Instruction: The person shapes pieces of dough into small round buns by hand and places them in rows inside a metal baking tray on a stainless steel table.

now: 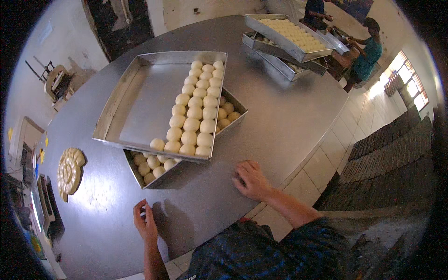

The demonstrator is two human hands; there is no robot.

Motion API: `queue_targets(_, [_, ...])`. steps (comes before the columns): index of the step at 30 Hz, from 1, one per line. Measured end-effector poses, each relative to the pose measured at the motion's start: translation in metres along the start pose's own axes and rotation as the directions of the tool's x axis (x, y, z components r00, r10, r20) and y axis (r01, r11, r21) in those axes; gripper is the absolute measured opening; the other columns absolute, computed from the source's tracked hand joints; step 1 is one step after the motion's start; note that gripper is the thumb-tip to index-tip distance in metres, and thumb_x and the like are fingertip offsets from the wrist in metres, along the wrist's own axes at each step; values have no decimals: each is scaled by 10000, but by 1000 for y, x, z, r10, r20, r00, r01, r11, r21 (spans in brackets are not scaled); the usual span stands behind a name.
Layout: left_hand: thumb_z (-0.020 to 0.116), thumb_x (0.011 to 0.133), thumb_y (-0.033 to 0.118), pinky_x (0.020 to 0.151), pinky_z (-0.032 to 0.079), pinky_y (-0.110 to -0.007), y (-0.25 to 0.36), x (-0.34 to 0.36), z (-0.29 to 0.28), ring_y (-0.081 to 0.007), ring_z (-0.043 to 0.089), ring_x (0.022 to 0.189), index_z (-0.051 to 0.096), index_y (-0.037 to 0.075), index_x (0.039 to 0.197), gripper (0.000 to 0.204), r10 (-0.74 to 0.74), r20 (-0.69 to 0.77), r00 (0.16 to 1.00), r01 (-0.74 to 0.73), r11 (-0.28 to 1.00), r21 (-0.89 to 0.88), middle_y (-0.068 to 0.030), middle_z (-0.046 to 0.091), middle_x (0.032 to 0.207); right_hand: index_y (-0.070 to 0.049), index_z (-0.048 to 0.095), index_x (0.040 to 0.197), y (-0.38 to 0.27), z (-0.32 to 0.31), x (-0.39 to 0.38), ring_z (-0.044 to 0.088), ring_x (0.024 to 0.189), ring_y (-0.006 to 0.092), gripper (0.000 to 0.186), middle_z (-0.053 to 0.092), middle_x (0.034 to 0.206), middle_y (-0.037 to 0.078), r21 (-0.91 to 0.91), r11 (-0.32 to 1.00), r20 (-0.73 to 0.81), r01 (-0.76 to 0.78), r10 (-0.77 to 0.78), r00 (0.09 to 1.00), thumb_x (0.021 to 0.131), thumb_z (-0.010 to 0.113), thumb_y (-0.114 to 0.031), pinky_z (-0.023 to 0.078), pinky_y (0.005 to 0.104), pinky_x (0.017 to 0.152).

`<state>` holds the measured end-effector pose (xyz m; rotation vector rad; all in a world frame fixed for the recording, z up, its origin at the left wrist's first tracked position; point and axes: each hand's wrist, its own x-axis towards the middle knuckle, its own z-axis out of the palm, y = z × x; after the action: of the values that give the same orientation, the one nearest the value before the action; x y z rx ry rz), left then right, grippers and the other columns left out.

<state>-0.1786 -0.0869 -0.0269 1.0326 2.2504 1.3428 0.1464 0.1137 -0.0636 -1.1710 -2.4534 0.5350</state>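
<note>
My left hand [145, 221] is over the near part of the metal table [275, 126], its fingers loosely bent, thumb apart, with nothing seen in it. Further right, my right hand [252, 181] is cupped low at the tabletop with its fingers curled under; whatever may be beneath the palm is hidden. Ahead of both hands lies a shallow metal tray [135, 102], its right side filled with rows of pale round dough balls [191, 124]. It rests crosswise on a lower tray [145, 183] that also holds dough balls. At the left sits a flat round of dough [70, 171] marked into pieces.
More stacked trays [298, 53] stand at the far right of the table, the top one full of dough balls. Beyond them two people [368, 51] work. A scale-like device [44, 205] is at the left edge. Dark ridged sheets [382, 158] lie right of the tiled floor.
</note>
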Motion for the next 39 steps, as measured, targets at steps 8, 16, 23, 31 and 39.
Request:
queue_targets(8, [541, 836, 57, 804, 427, -389, -10, 0, 30, -315, 516, 912, 566, 8, 988, 162, 261, -32, 965, -225, 884, 410, -166, 523, 990, -2, 535, 831, 38, -29, 75, 485, 936, 370, 236, 546, 892, 193, -121, 943, -217, -311, 281, 935, 701, 625, -178, 389, 455, 832])
queue_targets(16, [525, 830, 58, 802, 424, -419, 2, 2, 34, -352, 517, 916, 574, 25, 978, 159, 235, -59, 970, -176, 853, 491, -185, 524, 966, 4, 527, 911, 89, -18, 57, 482, 1020, 369, 257, 545, 968, 185, -366, 931, -343, -15, -120, 932, 675, 609, -56, 380, 431, 894])
queue_targets(23, [541, 807, 68, 797, 424, -421, 8, 5, 30, -348, 518, 891, 577, 36, 980, 179, 218, -106, 970, -138, 855, 500, -185, 524, 947, 3, 512, 837, 102, -51, 66, 466, 1035, 372, 229, 513, 1011, 206, 323, 871, -247, -370, 455, 856, 651, 633, -52, 365, 419, 906])
queue_targets(31, [567, 793, 90, 794, 433, -411, 7, 1, 29, -346, 519, 906, 579, 48, 985, 197, 160, -100, 982, -94, 874, 476, -174, 529, 953, -28, 560, 979, 99, -91, 48, 513, 1009, 225, 202, 556, 1048, 123, 263, 924, -128, -277, 318, 939, 815, 562, -147, 398, 334, 887])
queue_targets(39, [563, 816, 84, 731, 452, -376, 17, 6, 28, -294, 547, 843, 585, 38, 971, 163, 209, -84, 974, -151, 882, 446, -153, 540, 919, -33, 544, 1068, -122, -63, 236, 532, 957, 295, 261, 568, 1003, 154, 590, 763, -123, 265, -240, 963, 829, 545, -136, 432, 372, 846])
